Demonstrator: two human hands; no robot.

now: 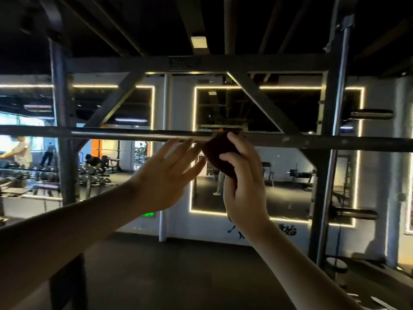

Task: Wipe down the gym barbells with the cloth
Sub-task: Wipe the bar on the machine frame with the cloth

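Right hand pinches the dark cloth just under mid-barbell; left hand is spread, empty, fingertips at the bar's underside. Cloth looks soft, light: wrap it round. Bar looks rigid, heavy, racked.

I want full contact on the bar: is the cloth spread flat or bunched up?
Bunched. The dark cloth sits as a wad gripped by the right hand at the barbell.

You stand before a dark steel rack. Behind it you see a lit mirror, and dumbbells at the left.
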